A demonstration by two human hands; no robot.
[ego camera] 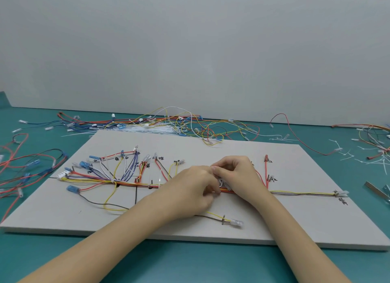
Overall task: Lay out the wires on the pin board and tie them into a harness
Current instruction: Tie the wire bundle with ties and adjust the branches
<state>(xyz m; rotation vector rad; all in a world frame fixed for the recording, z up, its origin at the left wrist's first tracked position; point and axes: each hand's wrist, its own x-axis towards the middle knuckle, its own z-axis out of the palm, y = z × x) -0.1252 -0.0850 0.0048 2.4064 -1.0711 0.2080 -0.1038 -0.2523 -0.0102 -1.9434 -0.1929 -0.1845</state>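
A pale pin board (232, 149) lies flat on the teal table. Coloured wires run along its middle as one bundle (130, 184), fanning out at the left to blue and clear connectors (84, 164). A thinner yellow and grey run (304, 193) reaches the right pin. My left hand (190, 187) and my right hand (238, 177) meet over the middle of the bundle, fingers pinched together on it. A small white piece, perhaps a cable tie (224, 184), shows between them. What the fingertips hold is largely hidden.
Loose wires (179, 124) and white cable ties (147, 129) lie heaped behind the board. More wires (25, 166) lie at the left, cut tie ends (346, 154) and a metal tool (377, 192) at the right. A wall rises behind the table.
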